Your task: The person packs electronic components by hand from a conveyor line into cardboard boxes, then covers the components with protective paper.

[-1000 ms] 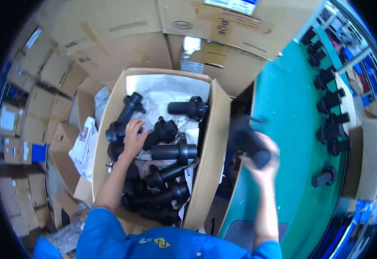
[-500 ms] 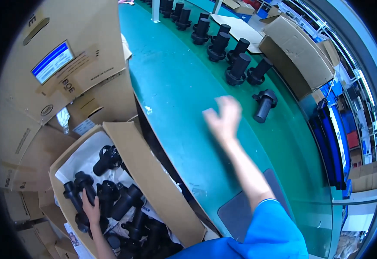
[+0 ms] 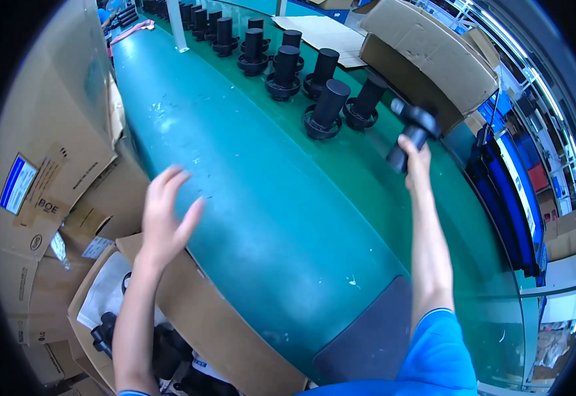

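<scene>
My right hand [image 3: 418,160] is closed round the tube of a black plastic fitting [image 3: 421,125] with a wide round head, over the right side of the green bench. The fitting is tilted, its head pointing away from me, and slightly blurred. Empty and with fingers spread, my left hand [image 3: 168,214] hovers over the bench's left edge, above the open cardboard box [image 3: 228,317]. More black fittings [image 3: 169,350] lie loose in that box, partly hidden by my left forearm. Similar fittings stand upright in rows on the bench, the closest being one fitting [image 3: 328,109] left of my right hand.
A dark grey mat [image 3: 367,330] lies on the green bench [image 3: 255,218] near me. Large cartons [image 3: 57,165] are stacked at left. An open carton [image 3: 426,53] and a flat cardboard sheet [image 3: 321,36] sit at the back right. A metal post [image 3: 176,26] rises from the bench.
My left hand has come out of the box, empty, and up over the bench edge. My right hand has moved right and taken hold of the fitting that was lying on the bench. The view has shifted.
</scene>
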Available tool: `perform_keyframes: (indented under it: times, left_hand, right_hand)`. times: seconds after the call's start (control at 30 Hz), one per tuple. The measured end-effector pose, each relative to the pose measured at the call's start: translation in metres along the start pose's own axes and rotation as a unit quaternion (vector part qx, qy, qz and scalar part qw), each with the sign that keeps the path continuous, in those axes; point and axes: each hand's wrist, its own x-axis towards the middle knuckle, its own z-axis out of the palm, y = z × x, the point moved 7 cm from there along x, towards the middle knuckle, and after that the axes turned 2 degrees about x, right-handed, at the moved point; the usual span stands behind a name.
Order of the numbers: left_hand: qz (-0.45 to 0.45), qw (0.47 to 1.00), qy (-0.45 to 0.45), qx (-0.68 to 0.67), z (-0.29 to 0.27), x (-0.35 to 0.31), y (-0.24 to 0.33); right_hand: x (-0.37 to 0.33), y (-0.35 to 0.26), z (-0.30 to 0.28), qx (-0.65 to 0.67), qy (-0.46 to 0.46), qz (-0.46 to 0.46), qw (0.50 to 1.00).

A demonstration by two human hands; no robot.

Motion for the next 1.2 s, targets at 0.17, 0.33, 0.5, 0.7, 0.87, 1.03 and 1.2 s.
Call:
perform_keyframes:
  times: [0.17, 0.33, 0.5, 0.7, 0.87, 1.03, 1.2]
  left_hand:
    - [0.157, 0.985, -0.068, -0.014, 0.115, 0.143, 0.085]
    - [0.145, 0.985, -0.090, 0.011, 0.193, 0.204, 0.119]
    - [0.088, 0.987, -0.130, 0.027, 0.236, 0.216, 0.121]
    - [0.038, 0.993, -0.112, 0.011, 0.212, 0.194, 0.128]
    - [-0.112, 0.977, -0.015, -0.182, 0.104, 0.078, 0.048]
    - [-0.232, 0.816, 0.200, -0.489, -0.029, -0.110, -0.016]
    - [-0.465, 0.698, 0.415, -0.352, -0.154, -0.354, -0.055]
  right_hand:
    - [0.090, -0.088, 0.059, 0.008, -0.207, -0.092, 0.974]
    - [0.117, -0.083, 0.121, -0.147, -0.274, -0.067, 0.948]
    - [0.137, -0.048, 0.103, -0.358, -0.322, -0.063, 0.874]
    - [0.130, -0.009, 0.007, -0.336, -0.211, -0.063, 0.916]
    - [0.047, 0.032, -0.029, -0.051, -0.173, 0.142, 0.973]
    - [-0.082, -0.011, -0.085, 0.211, -0.082, 0.163, 0.960]
    - [-0.203, -0.038, -0.019, 0.171, -0.234, 0.148, 0.946]
